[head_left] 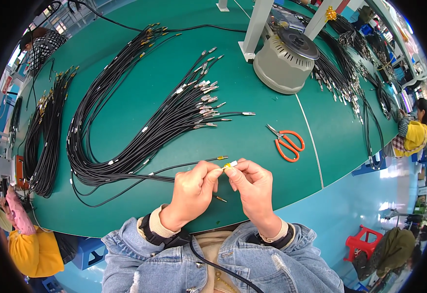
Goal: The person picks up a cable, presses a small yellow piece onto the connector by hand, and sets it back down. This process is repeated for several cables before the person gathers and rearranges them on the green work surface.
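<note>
My left hand (192,198) is closed in a pinch around a black cable (162,177) near its end. Fingertips of my right hand (253,188) pinch the small white and yellow piece (230,165) at that end, so both hands meet close to the table's front edge. The exact shape of this piece is partly hidden by the fingers. Just behind my left hand lies a loose cable end with a yellow band (222,157), and another metal tip (221,198) shows beneath the hands. A large curved bundle of black cables (89,132) with silvery connectors spreads to the left.
Orange-handled scissors (289,144) lie right of my hands on the green table (243,134). Behind them stands a grey round machine (284,63) beside white metal posts (257,27). More cable bundles (52,136) lie left. Other people sit around; a red stool (364,242) stands right.
</note>
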